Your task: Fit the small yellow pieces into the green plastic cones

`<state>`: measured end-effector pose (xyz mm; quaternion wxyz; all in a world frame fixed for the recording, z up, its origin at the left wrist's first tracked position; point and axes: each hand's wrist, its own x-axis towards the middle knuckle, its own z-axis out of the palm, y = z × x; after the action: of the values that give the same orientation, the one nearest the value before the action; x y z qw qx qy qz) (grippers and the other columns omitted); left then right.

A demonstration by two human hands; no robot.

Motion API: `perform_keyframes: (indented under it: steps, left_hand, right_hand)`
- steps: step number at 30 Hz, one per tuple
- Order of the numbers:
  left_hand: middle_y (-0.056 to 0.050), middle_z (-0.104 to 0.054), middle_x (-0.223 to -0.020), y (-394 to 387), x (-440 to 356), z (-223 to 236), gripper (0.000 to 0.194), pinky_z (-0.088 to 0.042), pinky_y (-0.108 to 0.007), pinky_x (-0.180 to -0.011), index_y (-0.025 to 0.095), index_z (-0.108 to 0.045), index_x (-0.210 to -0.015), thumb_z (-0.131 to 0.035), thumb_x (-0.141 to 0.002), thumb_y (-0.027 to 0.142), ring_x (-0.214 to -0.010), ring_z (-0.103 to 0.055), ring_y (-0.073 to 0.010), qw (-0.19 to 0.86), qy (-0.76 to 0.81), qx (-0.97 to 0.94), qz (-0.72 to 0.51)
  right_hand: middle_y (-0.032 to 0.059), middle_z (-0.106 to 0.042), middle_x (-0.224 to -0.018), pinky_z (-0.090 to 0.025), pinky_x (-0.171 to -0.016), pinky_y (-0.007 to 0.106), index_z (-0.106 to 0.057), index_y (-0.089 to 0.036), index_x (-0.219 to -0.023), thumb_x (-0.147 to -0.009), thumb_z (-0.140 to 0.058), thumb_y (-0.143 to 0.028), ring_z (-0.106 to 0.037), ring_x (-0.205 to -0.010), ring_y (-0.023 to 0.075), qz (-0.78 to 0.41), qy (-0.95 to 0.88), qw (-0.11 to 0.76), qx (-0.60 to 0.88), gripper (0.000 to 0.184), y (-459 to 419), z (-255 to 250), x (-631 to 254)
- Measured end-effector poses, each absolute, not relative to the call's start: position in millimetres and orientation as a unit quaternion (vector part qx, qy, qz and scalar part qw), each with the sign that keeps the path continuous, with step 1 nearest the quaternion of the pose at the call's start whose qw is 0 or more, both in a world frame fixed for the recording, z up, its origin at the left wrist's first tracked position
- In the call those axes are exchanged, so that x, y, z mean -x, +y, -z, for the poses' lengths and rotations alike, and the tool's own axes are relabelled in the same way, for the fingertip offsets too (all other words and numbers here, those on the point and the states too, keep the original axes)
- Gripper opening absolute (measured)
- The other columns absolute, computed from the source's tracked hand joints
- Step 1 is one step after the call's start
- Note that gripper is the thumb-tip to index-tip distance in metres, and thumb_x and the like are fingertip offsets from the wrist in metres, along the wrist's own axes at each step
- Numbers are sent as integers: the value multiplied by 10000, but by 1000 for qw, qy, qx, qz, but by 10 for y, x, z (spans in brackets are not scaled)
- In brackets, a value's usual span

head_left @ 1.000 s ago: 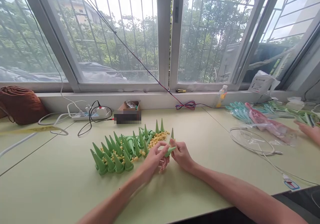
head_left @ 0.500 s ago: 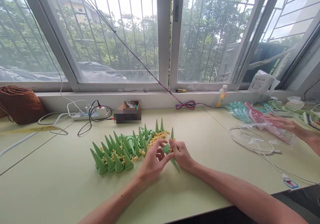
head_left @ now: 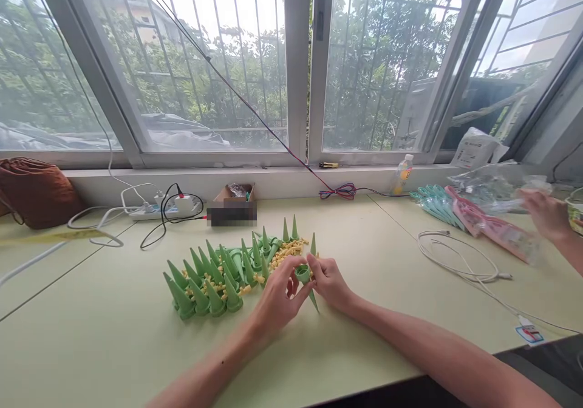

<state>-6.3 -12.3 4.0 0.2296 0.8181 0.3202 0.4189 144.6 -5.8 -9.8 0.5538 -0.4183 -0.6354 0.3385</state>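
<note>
While gripping a green spike (head_left: 302, 277) tip down in left hand (head_left: 279, 288), pinches a small yellow piece (head_left: 311, 272) at its side with right hand (head_left: 330, 279); holds both just right of standing green cones (head_left: 232, 297).

No wording can be made out for certain. Far ahead and to the right of the right hand (head_left: 331, 282), the white packet (head_left: 476, 148) bears dark print too small to read, and the bottle (head_left: 402, 176), nearer the hand, wears a yellow-orange label, likewise illegible. Well right of that hand, the blue-edged tag (head_left: 529, 334) shows a red mark, unreadable. Ahead of the left hand (head_left: 279, 289), pixelation masks the box's front (head_left: 232, 213).
</note>
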Motion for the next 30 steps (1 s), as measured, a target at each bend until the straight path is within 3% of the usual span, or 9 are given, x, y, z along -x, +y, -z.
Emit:
perform_keyframes:
  steps: [8,20,25,27,30]
  left_hand:
    - [-35,-571,-986,-131,63,-56,229,-457,-206,-505,230,-518,-1126,-552,-909,292,-561,-505,-69,235,317,-818,-419]
    - [-6,-572,-795,-113,39,-70,280,-431,-214,-496,200,-585,-1034,-588,-884,437,-520,-488,-85,291,364,-757,-459]
    - [96,-410,-409,-129,26,-168,403,-252,-169,-368,178,-550,-1022,-505,-906,561,-332,-319,-68,451,362,-697,-424]
    - [102,-415,-360,-118,28,-184,470,-213,-156,-322,168,-526,-1060,-452,-912,608,-272,-274,-62,523,350,-664,-403]
    - [73,-497,-389,-100,36,-196,556,-250,-150,-287,163,-501,-1138,-430,-895,658,-259,-357,-83,606,341,-617,-369]
  right_hand:
    - [-31,-351,-417,-257,-431,236,-342,-193,-461,-939,-375,-642,-297,-423,79,-341,-638,558,407,656,-46,126,-1435]
    - [-34,-317,-406,-228,-429,245,-316,-197,-445,-940,-367,-641,-255,-409,75,-318,-647,556,414,667,-49,122,-1414]
    - [-35,-315,-410,-231,-425,243,-296,-202,-456,-928,-361,-671,-254,-415,75,-308,-640,558,429,668,-58,97,-1423]
    - [-36,-314,-420,-240,-433,244,-291,-203,-466,-929,-363,-669,-258,-423,76,-303,-637,561,434,661,-52,101,-1428]
    - [-37,-313,-426,-242,-437,245,-301,-201,-473,-933,-363,-663,-260,-426,77,-302,-635,561,435,655,-40,125,-1434]
